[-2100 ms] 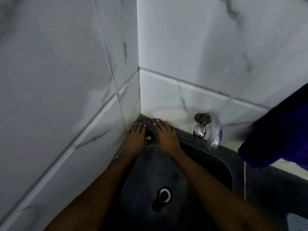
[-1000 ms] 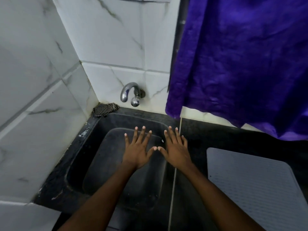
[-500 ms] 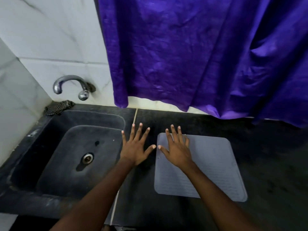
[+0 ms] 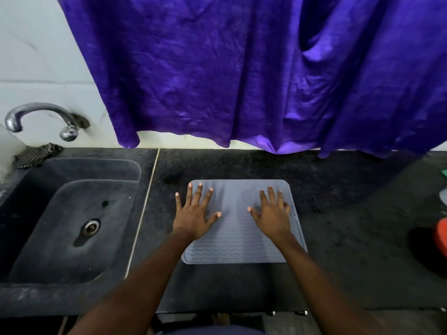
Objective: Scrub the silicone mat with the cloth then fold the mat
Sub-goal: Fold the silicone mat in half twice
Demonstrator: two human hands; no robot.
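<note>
A grey silicone mat [image 4: 238, 240] with a wavy ribbed surface lies flat on the black counter [image 4: 338, 226]. My left hand [image 4: 193, 216] is spread over the mat's left side, fingers straight. My right hand [image 4: 272, 213] is spread over its right side, fingers straight too. Whether the palms touch the mat I cannot tell. The checked cloth [image 4: 36, 154] lies crumpled at the back left corner of the sink rim, far from both hands.
A dark sink [image 4: 72, 213] with a metal drain sits to the left, under a chrome tap [image 4: 41, 117]. A purple curtain [image 4: 266, 68] hangs over the counter's back edge. A red object [image 4: 441, 234] sits at the far right edge.
Both hands left the cloth at the sink corner and moved right across the sink. They now spread apart over the mat, with the view following rightward.
</note>
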